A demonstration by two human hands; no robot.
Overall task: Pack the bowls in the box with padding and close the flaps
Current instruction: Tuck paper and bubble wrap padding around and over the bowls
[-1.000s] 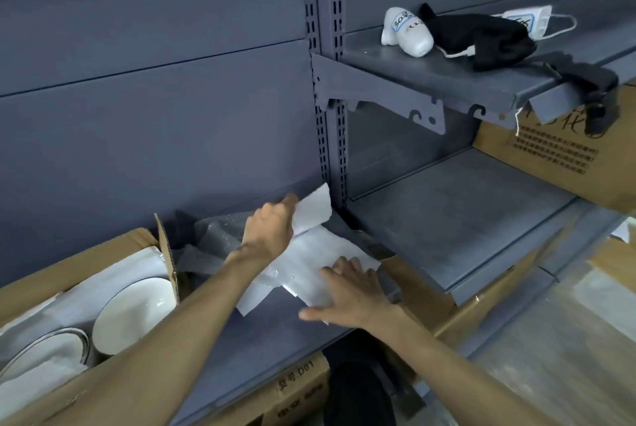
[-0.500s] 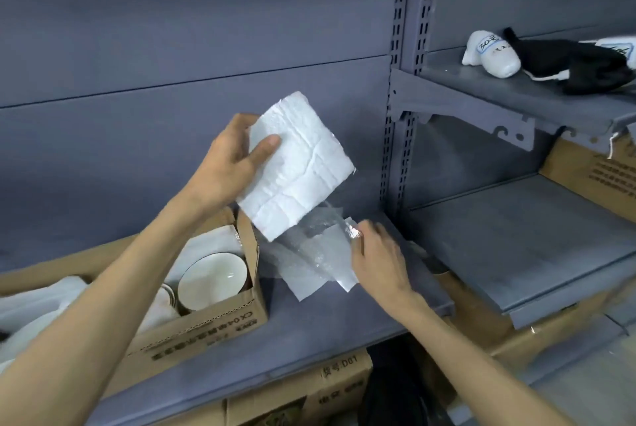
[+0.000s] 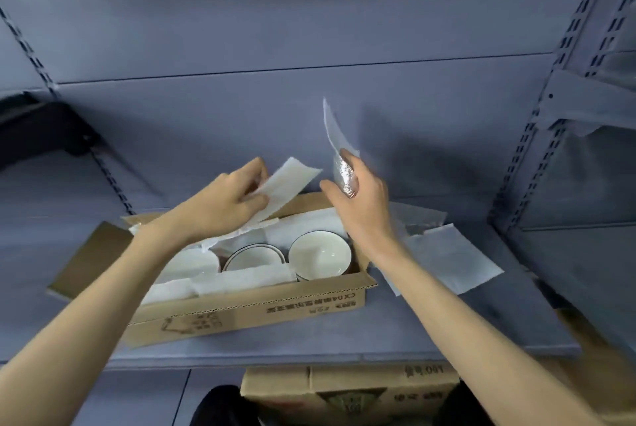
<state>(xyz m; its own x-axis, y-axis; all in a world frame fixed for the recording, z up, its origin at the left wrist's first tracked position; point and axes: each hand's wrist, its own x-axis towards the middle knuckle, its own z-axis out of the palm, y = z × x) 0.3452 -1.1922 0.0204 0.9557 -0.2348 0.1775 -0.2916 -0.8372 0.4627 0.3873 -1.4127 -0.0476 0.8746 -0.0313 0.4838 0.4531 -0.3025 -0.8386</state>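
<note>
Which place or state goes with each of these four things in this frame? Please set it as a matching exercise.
Things:
1. foam sheet
2. clear plastic bag
3. dark-rimmed bowl
4. loose white sheet

Places or states:
A. lying on the shelf, right of the box
B. held in the left hand
C. standing in the box's right end
D. held in the right hand

Pairs: 1-B, 2-D, 3-C, 4-A

I note a brown cardboard box (image 3: 247,308) with dark print at the shelf's (image 3: 447,329) front edge; shelf grey-blue. Bowls (image 3: 320,258) white, dark rim lines. Padding sheets (image 3: 285,181) white; one piece (image 3: 346,177) silvery, speckled.
</note>
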